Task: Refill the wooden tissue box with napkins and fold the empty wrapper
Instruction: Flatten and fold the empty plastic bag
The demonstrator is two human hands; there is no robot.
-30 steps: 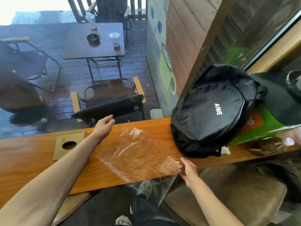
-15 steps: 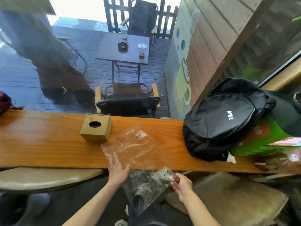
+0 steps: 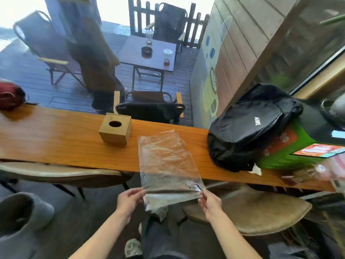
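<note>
The empty clear plastic wrapper lies stretched from the wooden counter out over its near edge. Its near end is folded under. My left hand pinches the wrapper's near left corner and my right hand pinches its near right corner, both below the counter edge. The wooden tissue box, a small cube with a round hole on top, stands on the counter to the left of the wrapper's far end. No napkin shows in the hole.
A black backpack rests on the counter to the right, beside a green box and packets. A dark red object sits at the far left. Tan stools stand below the counter on both sides. Beyond the glass are patio chairs and a table.
My left hand left the wrapper's middle and took its near left corner. Both hands pulled the wrapper straight toward me; it now lies long and flat. The view dropped lower.
</note>
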